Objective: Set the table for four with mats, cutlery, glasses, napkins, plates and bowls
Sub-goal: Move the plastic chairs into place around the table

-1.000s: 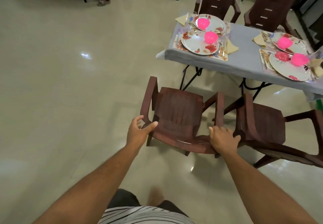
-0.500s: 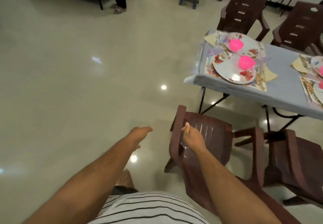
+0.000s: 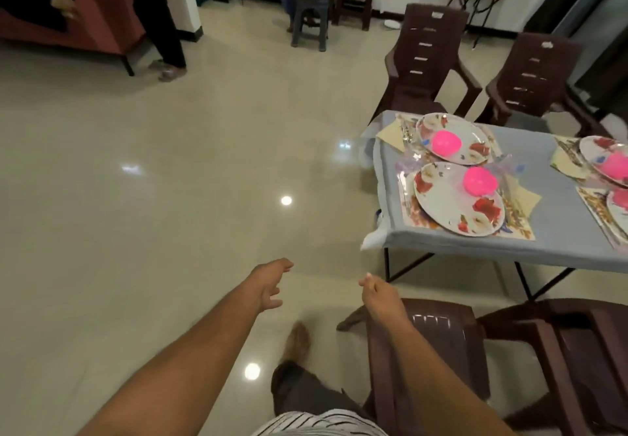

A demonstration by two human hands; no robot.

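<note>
The floor is looking like polished tile, very glossy and smooth, and it is reflecting the ceiling lights. The surface is wearing a matt grey-blue cloth, while the plates are showing a shiny glazed finish and the pink bowls are looking like smooth plastic. The brown chairs are appearing as moulded plastic with a faint sheen.

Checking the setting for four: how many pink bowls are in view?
4. Two sit on the left pair of plates, far and near; two at the right edge, far and near, both partly cut off.
</note>
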